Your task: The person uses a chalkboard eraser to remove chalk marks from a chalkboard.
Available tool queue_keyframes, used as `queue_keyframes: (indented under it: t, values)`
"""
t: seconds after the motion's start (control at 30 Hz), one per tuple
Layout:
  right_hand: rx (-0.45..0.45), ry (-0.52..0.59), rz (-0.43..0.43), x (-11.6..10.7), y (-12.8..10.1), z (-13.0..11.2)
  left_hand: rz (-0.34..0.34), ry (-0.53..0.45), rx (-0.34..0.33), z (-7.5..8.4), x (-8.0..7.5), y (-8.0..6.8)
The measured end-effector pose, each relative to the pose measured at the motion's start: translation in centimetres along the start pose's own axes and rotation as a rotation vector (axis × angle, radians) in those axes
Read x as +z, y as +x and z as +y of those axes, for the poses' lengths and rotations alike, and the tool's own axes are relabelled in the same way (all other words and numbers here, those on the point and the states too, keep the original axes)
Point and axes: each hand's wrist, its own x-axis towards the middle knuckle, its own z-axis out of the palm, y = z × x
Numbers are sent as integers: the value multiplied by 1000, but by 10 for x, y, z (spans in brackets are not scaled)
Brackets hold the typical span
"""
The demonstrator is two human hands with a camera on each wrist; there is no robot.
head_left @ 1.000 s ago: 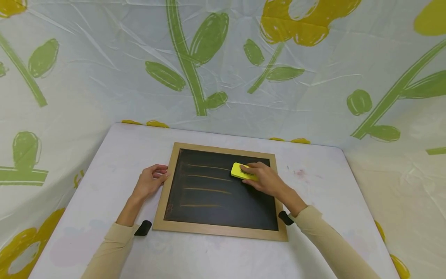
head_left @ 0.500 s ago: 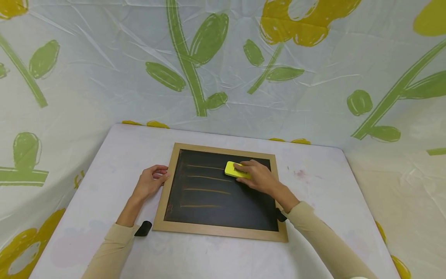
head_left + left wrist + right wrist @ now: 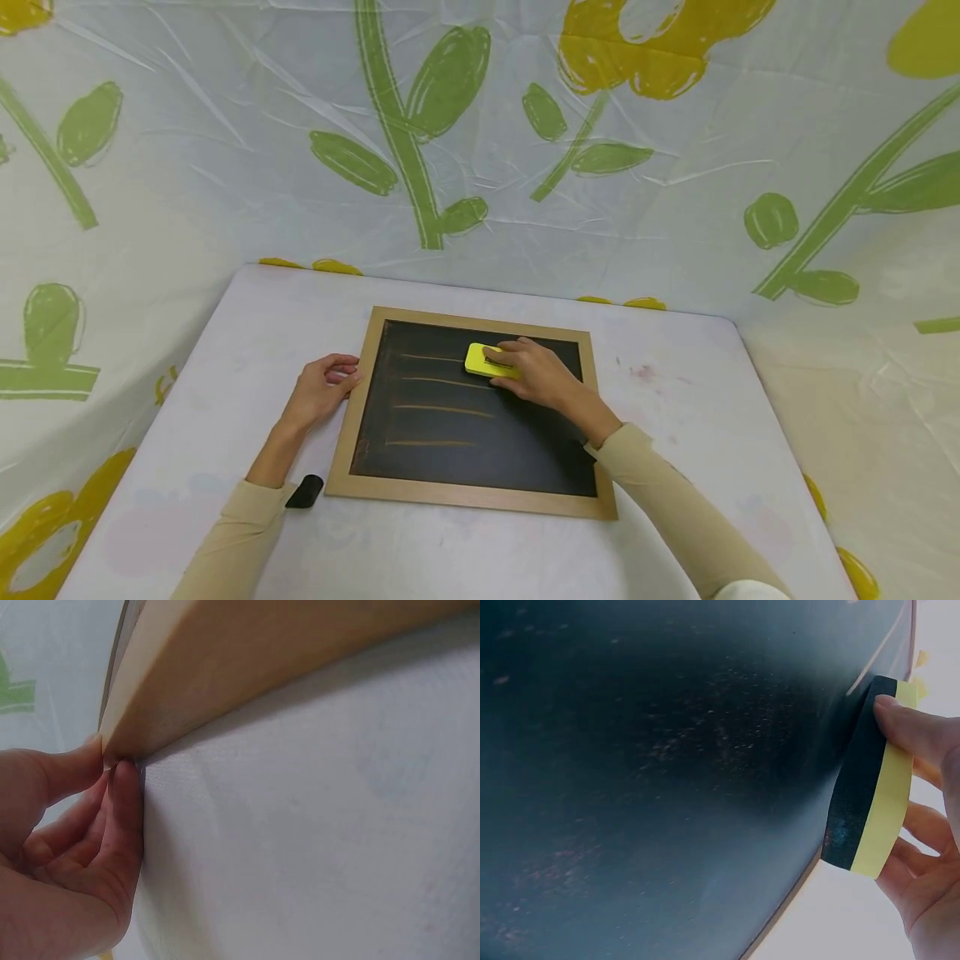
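A small chalkboard (image 3: 525, 454) with a wooden frame (image 3: 480, 500) lies on the table. Several thin orange-brown chalk lines (image 3: 442, 408) run across its left half. My right hand (image 3: 543, 379) grips a yellow chalkboard eraser (image 3: 476, 358) at the right end of the top line. In the right wrist view the eraser's (image 3: 885, 802) dark felt side faces the board, thumb on one side, fingers on the other. My left hand (image 3: 315, 392) holds the frame's left edge. In the left wrist view that hand (image 3: 67, 832) pinches the wooden edge (image 3: 217, 667) between thumb and fingers.
The white table (image 3: 465, 558) extends around the board on all sides. Behind it hangs a flower-printed cloth (image 3: 285, 217). A black strap end (image 3: 304, 492) sticks out at my left cuff. Faint reddish stains (image 3: 645, 372) mark the tabletop at right.
My right hand has slid the eraser leftward across the upper board, and the top chalk line's right end no longer shows past it. The left hand and the board hold still.
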Motion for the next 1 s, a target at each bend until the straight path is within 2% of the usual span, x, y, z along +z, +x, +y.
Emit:
queue_keyframes:
  t: [0.4, 1.0]
  values:
    - [-54, -19, -26, -1, 22, -12, 1, -5, 27, 0, -1, 1]
    - [-107, -48, -87, 2, 56, -32, -6, -15, 22, 4, -2, 1]
